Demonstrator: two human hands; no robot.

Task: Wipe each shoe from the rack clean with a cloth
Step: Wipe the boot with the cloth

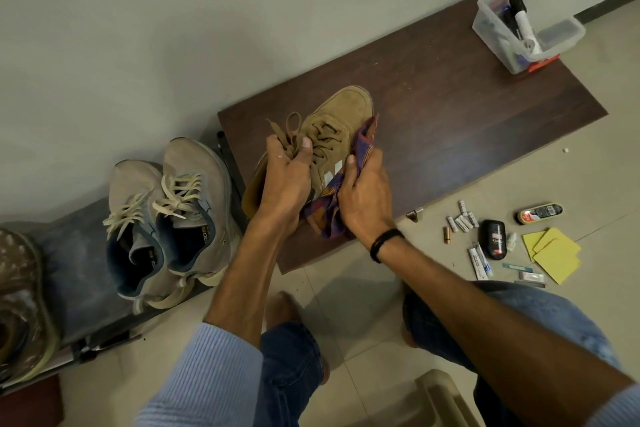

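Note:
A tan suede shoe [341, 114] is held above the dark wooden board [450, 107], toe pointing away from me. My left hand [287, 173] grips its laces and tongue. My right hand [363, 194] holds a purple and orange patterned cloth [365, 137] against the shoe's right side, where a white letter shows. A pair of grey sneakers [173, 218] with cream laces stands on the rack [76, 270] to the left. A brown patterned shoe [20, 295] lies at the far left edge.
A clear plastic box [519, 35] of pens and markers sits at the board's far right corner. Shoe polish containers [493, 239], small tubes and yellow sponges [554, 253] lie scattered on the tiled floor to the right. My knees and bare foot are below.

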